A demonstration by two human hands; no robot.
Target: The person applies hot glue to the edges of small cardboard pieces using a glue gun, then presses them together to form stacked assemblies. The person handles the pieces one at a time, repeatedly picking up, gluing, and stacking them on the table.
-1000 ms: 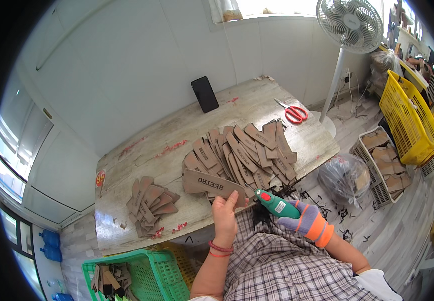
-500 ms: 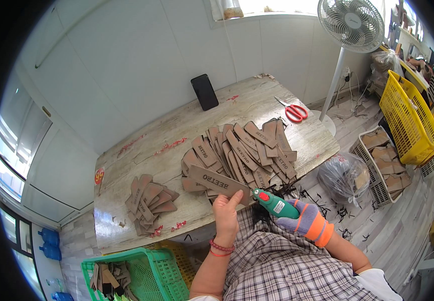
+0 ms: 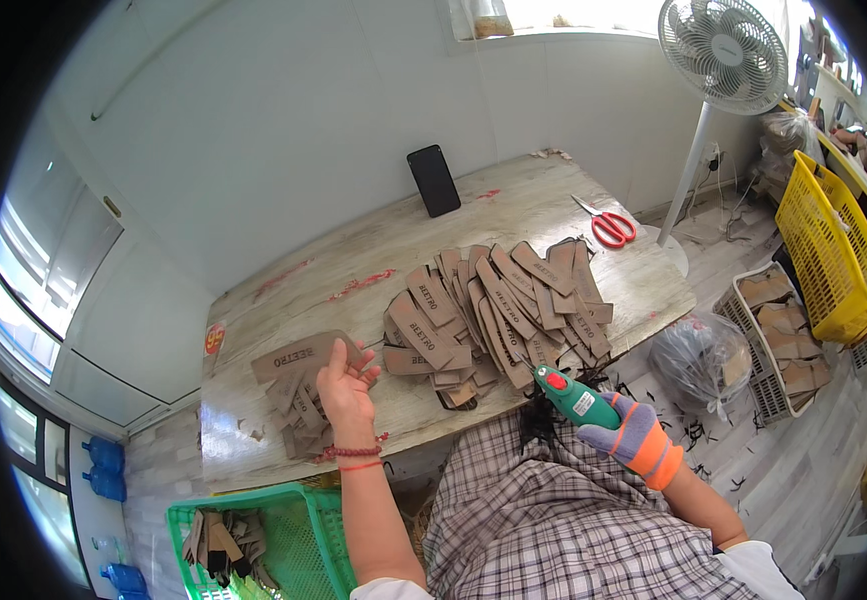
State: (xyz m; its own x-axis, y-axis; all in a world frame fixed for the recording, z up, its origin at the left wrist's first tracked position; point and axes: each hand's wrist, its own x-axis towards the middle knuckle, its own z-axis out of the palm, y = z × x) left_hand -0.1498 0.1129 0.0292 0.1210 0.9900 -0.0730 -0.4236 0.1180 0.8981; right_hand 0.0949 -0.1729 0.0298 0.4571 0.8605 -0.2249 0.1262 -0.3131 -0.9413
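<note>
Over the small left pile of brown strips [image 3: 298, 420], my bare left hand [image 3: 350, 395] has its fingers spread. Its thumb overlaps the right end of a printed brown strip [image 3: 288, 358] lying on top of that pile. My right hand [image 3: 628, 440], in a purple and orange glove, grips a green handheld power tool [image 3: 578, 400] with a red switch. The tool's thin tip points up and left, at the front edge of a larger heap of brown strips [image 3: 498, 305]. Black trimmings [image 3: 543, 425] hang below the tool, near my lap.
On the worn table [image 3: 353, 250] are a black phone [image 3: 434, 182] and red-handled scissors [image 3: 613, 229]. A green basket [image 3: 303, 530] with pieces stands below left. At right are a fan [image 3: 723, 50], a plastic bag [image 3: 698, 360], a white crate [image 3: 773, 345] and a yellow basket [image 3: 833, 260].
My left hand has carried the strip leftward from beside the tool to the small pile, and its fingers have spread. The right hand still holds the tool near the table edge.
</note>
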